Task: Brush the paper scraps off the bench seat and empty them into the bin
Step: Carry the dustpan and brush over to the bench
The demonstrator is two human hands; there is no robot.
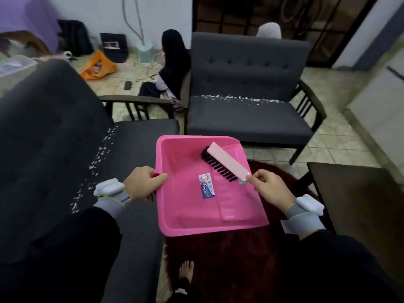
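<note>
My left hand [143,185] grips the left rim of a pink dustpan [196,213], thumb on top, holding it level in front of me. A pale pink brush [227,162] with black bristles is held by its handle in my right hand [271,189], and its bristles rest inside the pan. White paper scraps [99,158] lie along the back of the seat of the dark grey bench [140,136] at my left. More scraps [238,99] run along the back of the seat of a second grey bench [249,119] ahead. No bin is in view.
A dark red rug [229,259] lies under the pan, with my bare foot [186,271] on it. A dark table [358,193] stands at the right. An orange bag [98,66], a phone [127,85] and cables lie on the tiled floor behind, where a person in black [175,62] sits.
</note>
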